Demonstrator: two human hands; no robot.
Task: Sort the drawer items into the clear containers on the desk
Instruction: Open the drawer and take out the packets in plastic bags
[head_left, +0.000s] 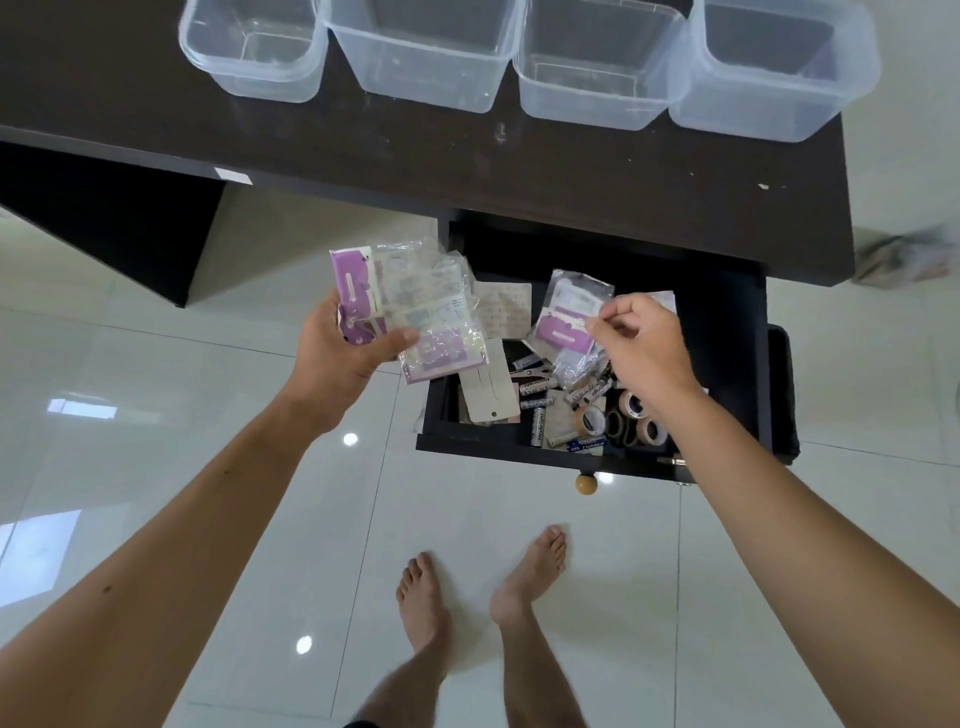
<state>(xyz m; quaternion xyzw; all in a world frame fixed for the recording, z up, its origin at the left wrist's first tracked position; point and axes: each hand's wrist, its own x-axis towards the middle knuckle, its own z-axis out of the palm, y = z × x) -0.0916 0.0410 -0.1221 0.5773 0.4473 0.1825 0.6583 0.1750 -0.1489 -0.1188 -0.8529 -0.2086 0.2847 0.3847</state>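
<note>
Ahead of both hands, open desk top (467, 156) is left before the four clear containers (426, 57) (set rim to rim); the drawer (727, 322) below the right hand (641, 348) is cluttered.

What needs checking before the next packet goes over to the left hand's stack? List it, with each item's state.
1. Right hand has a packet pinched: ok, a purple-and-clear packet is between thumb and fingertips.
2. That packet is clear of the drawer: cannot tell, its lower edge overlaps the clutter.
3. Left hand holds its stack of packets securely: ok, thumb is clamped across it.
4. Clear containers on the desk are ready: ok, all four look empty.
5. Drawer is emptied of other items: not ok, batteries and tape rolls remain.
</note>
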